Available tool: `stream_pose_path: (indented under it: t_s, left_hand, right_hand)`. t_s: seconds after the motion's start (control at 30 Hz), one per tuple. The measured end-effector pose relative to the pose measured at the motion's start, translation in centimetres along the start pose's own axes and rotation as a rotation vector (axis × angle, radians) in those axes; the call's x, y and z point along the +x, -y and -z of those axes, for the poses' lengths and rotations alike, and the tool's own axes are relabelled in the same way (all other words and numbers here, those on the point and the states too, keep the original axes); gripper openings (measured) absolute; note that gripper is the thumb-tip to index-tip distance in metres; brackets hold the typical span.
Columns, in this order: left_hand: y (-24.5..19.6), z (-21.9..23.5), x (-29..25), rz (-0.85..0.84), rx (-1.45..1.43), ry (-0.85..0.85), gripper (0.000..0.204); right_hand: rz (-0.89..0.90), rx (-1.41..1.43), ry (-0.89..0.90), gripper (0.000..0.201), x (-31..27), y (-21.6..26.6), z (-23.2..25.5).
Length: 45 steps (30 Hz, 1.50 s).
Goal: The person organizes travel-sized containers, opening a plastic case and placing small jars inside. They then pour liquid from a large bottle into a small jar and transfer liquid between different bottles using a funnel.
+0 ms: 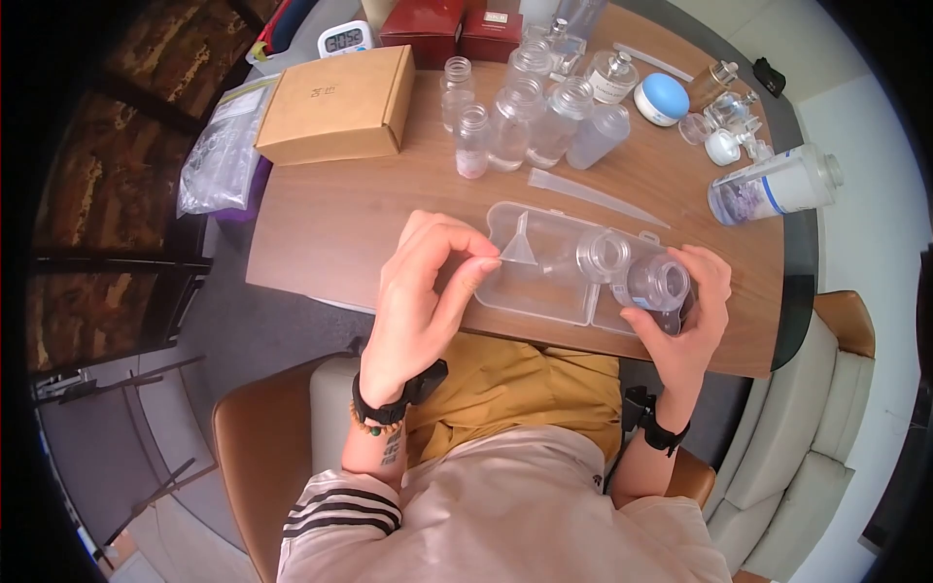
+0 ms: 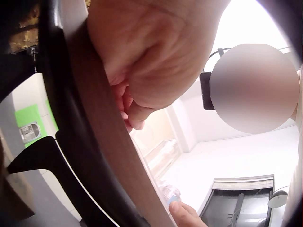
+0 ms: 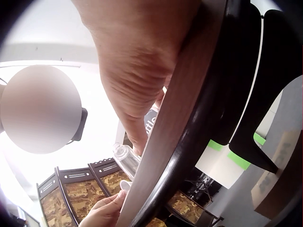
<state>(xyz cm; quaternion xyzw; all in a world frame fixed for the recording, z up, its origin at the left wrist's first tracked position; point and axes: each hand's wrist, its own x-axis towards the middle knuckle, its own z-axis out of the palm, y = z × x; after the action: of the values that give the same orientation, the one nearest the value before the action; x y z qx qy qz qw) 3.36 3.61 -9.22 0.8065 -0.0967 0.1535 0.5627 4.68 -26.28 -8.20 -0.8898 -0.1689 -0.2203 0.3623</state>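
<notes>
In the head view my left hand (image 1: 418, 282) pinches the rim of a small clear funnel (image 1: 522, 245) between thumb and forefinger, its narrow stem pointing away from me. The funnel is over the left half of an opened clear plastic case (image 1: 535, 303). My right hand (image 1: 702, 316) curls thumb and fingers around a small clear bottle (image 1: 669, 282) at the case's right end; its open mouth faces up. Just left of it, a second clear bottle (image 1: 604, 255) lies tilted in the case. In the right wrist view the funnel (image 3: 125, 185) shows beside the left fingertips.
Several clear bottles (image 1: 515, 107) stand behind the case, with a frosted tapered strip (image 1: 593, 194) before them. A cardboard box (image 1: 335, 102) and timer (image 1: 345, 39) are at the left. Right are a blue-lidded jar (image 1: 663, 99) and a large lying bottle (image 1: 773, 185).
</notes>
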Motion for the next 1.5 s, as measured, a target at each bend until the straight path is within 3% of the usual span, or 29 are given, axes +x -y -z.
stream_pose_path:
  t_s: [0.37,0.9,1.5]
  left_hand:
    - [-0.4,0.2,0.1,-0.063,0.094,0.058,0.010]
    - [0.6,0.2,-0.2,-0.216,-0.007,0.010,0.010]
    - [1.1,-0.1,-0.8,-0.228,-0.043,-0.057,0.011]
  right_hand:
    - [0.035,0.058,-0.014,0.068,-0.3,-0.2,-0.1]
    - [-0.009,0.118,0.008,0.064,-0.8,-1.3,-0.4]
    - [0.003,0.090,0.037,0.060,-0.8,-3.0,-0.2]
